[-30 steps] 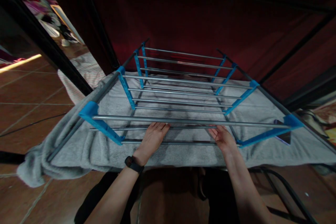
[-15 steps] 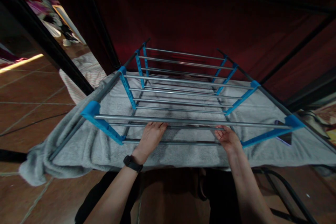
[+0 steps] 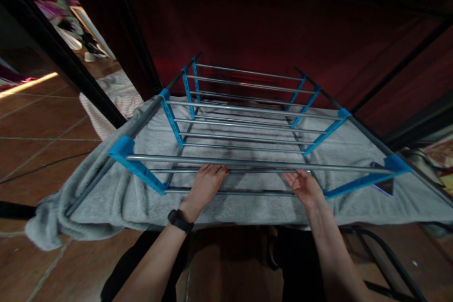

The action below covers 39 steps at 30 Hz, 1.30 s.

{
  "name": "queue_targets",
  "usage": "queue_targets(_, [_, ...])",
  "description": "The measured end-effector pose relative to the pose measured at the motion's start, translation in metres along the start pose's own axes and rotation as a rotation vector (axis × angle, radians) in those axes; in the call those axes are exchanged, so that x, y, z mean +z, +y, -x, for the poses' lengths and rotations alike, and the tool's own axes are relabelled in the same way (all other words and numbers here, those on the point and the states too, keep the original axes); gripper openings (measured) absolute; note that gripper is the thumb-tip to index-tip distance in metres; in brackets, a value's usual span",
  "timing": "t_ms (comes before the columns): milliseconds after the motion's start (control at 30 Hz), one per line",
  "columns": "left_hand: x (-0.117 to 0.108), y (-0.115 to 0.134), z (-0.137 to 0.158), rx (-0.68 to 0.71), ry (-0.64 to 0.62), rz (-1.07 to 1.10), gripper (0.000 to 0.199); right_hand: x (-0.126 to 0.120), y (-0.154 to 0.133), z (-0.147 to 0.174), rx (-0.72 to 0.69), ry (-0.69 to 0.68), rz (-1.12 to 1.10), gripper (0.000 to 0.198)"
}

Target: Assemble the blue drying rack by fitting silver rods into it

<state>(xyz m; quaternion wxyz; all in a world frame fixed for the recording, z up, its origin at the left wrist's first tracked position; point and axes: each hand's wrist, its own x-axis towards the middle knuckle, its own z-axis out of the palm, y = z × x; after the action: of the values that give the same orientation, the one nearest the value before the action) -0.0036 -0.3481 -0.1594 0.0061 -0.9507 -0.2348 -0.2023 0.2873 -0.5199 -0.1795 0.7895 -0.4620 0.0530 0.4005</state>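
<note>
A shoe rack of grey metal tubes (image 3: 233, 163) with blue plastic brackets (image 3: 141, 170) lies on a grey blanket. My left hand (image 3: 208, 181), wearing a black wristband, curls its fingers over a thin metal tube (image 3: 255, 171) in the nearest tier. My right hand (image 3: 304, 186) holds the same tube near its right end, thumb on top and fingers beneath. That tube's left end meets the left blue bracket. Its right end shows just past my right hand, apart from the right blue bracket (image 3: 368, 183). Another tube (image 3: 255, 193) runs below, closer to me.
The grey blanket (image 3: 116, 207) covers a low surface and hangs over its front edge. A dark phone-like object (image 3: 384, 185) lies behind the right bracket. Dark posts and a deep red panel (image 3: 247, 19) stand behind. A black metal frame (image 3: 382, 250) is at lower right.
My right hand has moved slightly left along the tube and closed more around it. The tube's right end now shows beyond that hand. My left hand has shifted slightly right.
</note>
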Motion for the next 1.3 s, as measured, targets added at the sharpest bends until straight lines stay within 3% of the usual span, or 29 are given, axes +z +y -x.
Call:
queue_targets(167, [0.003,0.002,-0.001,-0.010,0.011,0.008,0.023,0.007,0.011,0.011,0.043,-0.160,0.042,0.018])
queue_targets(267, [0.003,0.001,0.000,-0.022,0.002,0.018,0.024,0.010,0.015,0.013,-0.008,-0.200,0.058,0.020])
queue_targets(533, [0.001,-0.004,0.000,-0.079,-0.028,0.016,0.027,0.005,0.005,0.003,-0.219,-0.021,-0.016,0.019])
queue_targets(1000, [-0.001,-0.014,-0.001,-0.242,-0.029,-0.091,0.022,-0.014,-0.015,-0.008,-0.255,0.096,-0.103,0.011])
queue_targets(1300, [-0.008,-0.027,0.005,-0.456,0.025,-0.175,0.027,-0.016,-0.019,-0.004,-0.262,0.123,-0.112,0.014])
